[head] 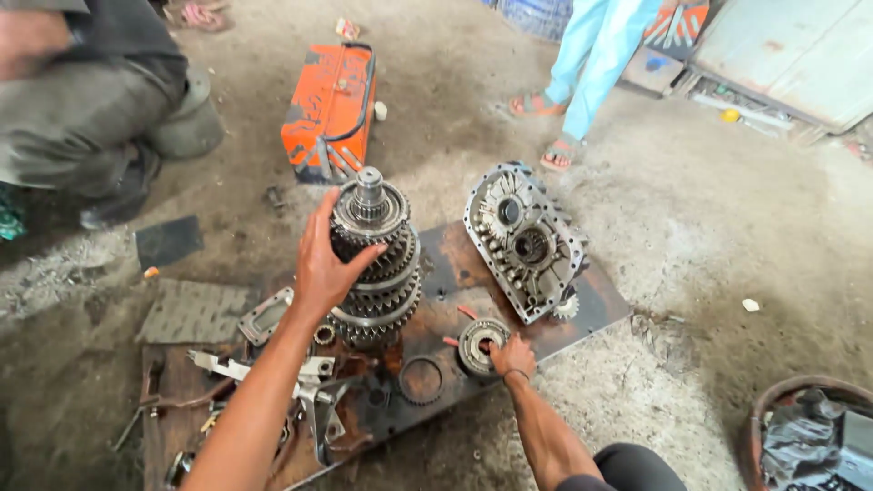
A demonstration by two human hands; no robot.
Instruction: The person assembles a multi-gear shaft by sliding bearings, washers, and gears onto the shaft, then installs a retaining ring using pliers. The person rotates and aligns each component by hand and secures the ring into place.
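A tall gear shaft [377, 259], stacked with several greasy toothed gears, stands upright on a rusty steel plate [600, 305]. My left hand [323, 268] wraps around its left side and steadies it. My right hand [514, 355] rests on the plate's near edge, fingers closed on the rim of a small round gear [477, 341] lying flat. A loose toothed ring [420, 380] lies just left of that gear. An open grey gearbox housing [523, 238] leans on the plate to the right of the shaft.
Metal brackets and forks [309, 382] lie on the plate's left part. An orange toolbox [332, 109] sits behind the shaft. One person crouches at the upper left [82, 100]; another in light blue trousers [596, 55] stands behind. A basin of rags [809, 436] is at the lower right.
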